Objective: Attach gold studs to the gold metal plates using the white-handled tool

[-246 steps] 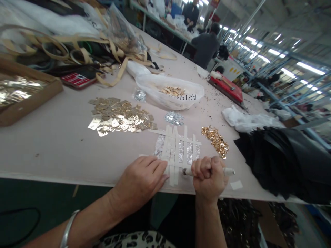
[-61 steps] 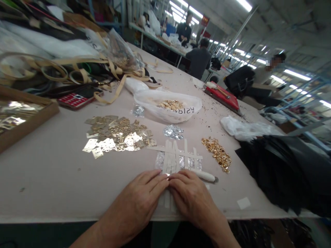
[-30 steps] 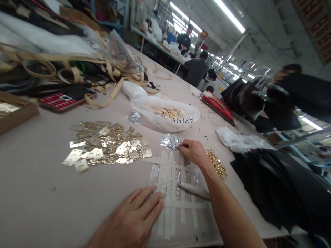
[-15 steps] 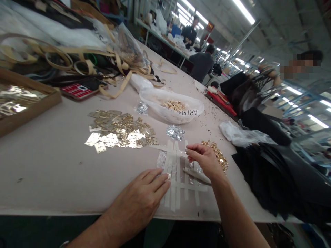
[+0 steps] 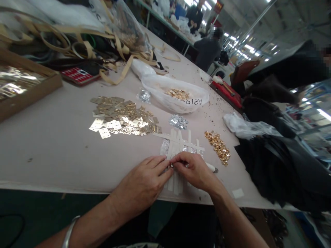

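My left hand [image 5: 144, 181] lies flat with its fingers stretched out on the near end of a grid of white tape strips [image 5: 178, 143] stuck to the table. My right hand [image 5: 192, 170] meets it there, thumb and fingers pinched on a tiny silver piece too small to name. A white-handled tool [image 5: 212, 168] lies just right of my right hand. A small pile of silver pieces [image 5: 178, 121] sits beyond the strips, a pile of gold studs [image 5: 218, 146] to the right, and a spread of flat gold plates [image 5: 121, 117] to the left.
A clear plastic bag [image 5: 181, 98] holding gold parts lies farther back. A cardboard tray [image 5: 31, 93] is at the left, a red phone [image 5: 77, 75] and tan straps [image 5: 113, 51] behind it. Black material [image 5: 279, 165] is heaped at the right. Other people are behind the table.
My right hand reached out to the silver pile, then drew back to the near end of the strips and now pinches beside my left fingertips. My left hand stayed put.
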